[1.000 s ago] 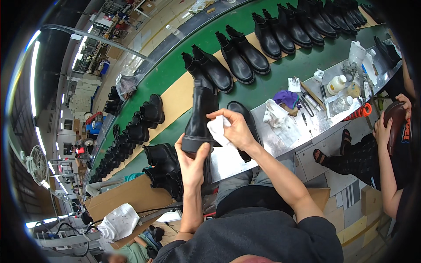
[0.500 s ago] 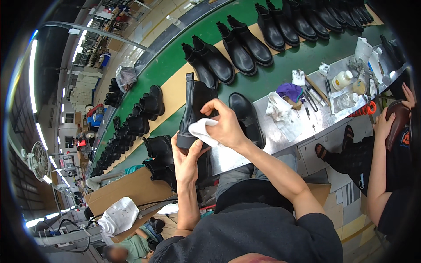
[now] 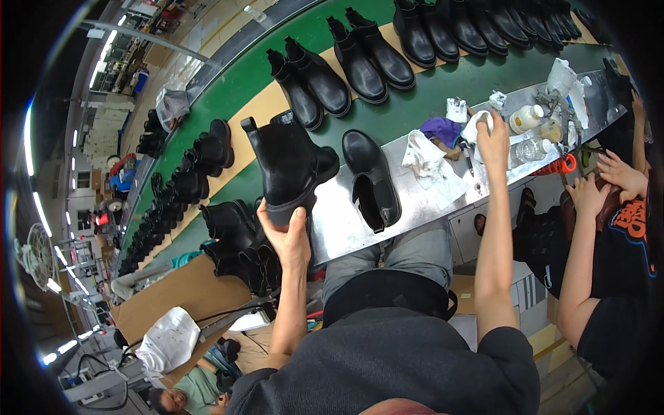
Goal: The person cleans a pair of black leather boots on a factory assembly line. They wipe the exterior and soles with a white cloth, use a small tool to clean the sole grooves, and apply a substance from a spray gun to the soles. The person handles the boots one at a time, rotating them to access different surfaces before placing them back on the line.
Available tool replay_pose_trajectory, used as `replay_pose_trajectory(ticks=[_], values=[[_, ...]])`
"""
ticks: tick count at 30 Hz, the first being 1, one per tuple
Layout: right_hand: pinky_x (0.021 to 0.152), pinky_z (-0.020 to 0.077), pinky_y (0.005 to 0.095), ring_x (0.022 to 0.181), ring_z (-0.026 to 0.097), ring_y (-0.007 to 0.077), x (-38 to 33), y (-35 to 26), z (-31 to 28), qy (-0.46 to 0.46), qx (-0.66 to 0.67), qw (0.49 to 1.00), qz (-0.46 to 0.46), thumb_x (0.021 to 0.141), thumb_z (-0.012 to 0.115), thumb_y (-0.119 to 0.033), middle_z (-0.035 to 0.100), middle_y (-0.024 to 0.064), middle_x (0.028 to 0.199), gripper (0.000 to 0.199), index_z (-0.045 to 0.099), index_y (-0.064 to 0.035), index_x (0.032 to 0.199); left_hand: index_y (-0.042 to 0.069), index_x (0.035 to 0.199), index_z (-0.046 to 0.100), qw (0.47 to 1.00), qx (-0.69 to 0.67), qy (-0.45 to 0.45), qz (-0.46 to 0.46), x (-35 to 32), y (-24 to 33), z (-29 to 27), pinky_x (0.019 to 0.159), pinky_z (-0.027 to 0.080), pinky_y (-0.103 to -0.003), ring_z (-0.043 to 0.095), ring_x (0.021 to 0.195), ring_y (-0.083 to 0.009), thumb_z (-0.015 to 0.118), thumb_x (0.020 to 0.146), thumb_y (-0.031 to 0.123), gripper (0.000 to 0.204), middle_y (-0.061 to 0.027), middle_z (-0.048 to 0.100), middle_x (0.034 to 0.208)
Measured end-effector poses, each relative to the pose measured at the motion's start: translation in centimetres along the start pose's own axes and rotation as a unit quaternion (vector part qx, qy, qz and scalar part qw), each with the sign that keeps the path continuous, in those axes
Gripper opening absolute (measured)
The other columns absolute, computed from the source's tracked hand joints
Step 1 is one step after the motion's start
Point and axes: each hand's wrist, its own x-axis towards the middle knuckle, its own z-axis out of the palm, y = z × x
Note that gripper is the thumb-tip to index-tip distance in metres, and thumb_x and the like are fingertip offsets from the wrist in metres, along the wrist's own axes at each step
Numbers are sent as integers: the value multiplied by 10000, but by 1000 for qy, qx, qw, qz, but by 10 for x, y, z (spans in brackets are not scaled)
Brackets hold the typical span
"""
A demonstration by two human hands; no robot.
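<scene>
My left hand [image 3: 287,235] grips a black ankle boot [image 3: 285,162] by its sole, holding it up over the near edge of the bench with its side turned toward me. On the metal worktop, just right of it, rests a second black ankle boot [image 3: 372,176], its opening toward me. My right hand [image 3: 493,144] is stretched out to the right among the tools, its fingers closed on a white cloth [image 3: 476,127]. Close to that hand lie a crumpled white rag [image 3: 422,152] and a purple cloth [image 3: 440,129].
Pairs of black boots [image 3: 363,62] line the green bench [image 3: 415,100]; more boots [image 3: 232,228] crowd the left. White bottles [image 3: 526,119] and a clear jar [image 3: 531,149] stand past my right hand. At right, a co-worker's hands [image 3: 595,190] hold a brown boot.
My right hand has left the boot and moved right with the white cloth to the tools. The boot in my left hand has turned, its toe now pointing right.
</scene>
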Motion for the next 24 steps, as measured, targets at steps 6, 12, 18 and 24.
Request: replay_pose_trajectory(ticks=[6,12,18,24], values=[[1184,173,460,1446,184,385,-100,-32,-7,-338,71,918,-197,599,846,-189,257,201,1541,1099,242,-62,1509,34,1287,347,990,92,89,-50,-32,-69,-42,986,396,-322,492,1140,-184,789,735,17,707,-94,475,1215],[1106,322,498,1390,270,461,-223,-65,55,-326,147,919,-168,633,874,-402,195,292,1524,1193,158,-77,1530,-2,1266,423,948,301,46,-90,-58,-87,-60,938,444,-315,573,1047,-205,846,720,97,698,-133,570,1162],[979,473,386,1187,566,274,-189,-70,44,-326,433,831,126,948,593,-366,549,138,1296,555,448,-9,1348,21,1292,523,964,231,83,-100,-58,-101,-84,905,485,-345,609,1046,-192,759,845,204,538,-112,628,1163],[1028,468,479,1273,511,297,-176,-77,18,-301,764,402,404,1009,362,-507,489,142,1414,611,413,-56,1418,6,1300,492,904,-332,70,-262,-39,-34,-39,958,542,-457,575,1185,-306,529,983,360,476,-179,544,1321]])
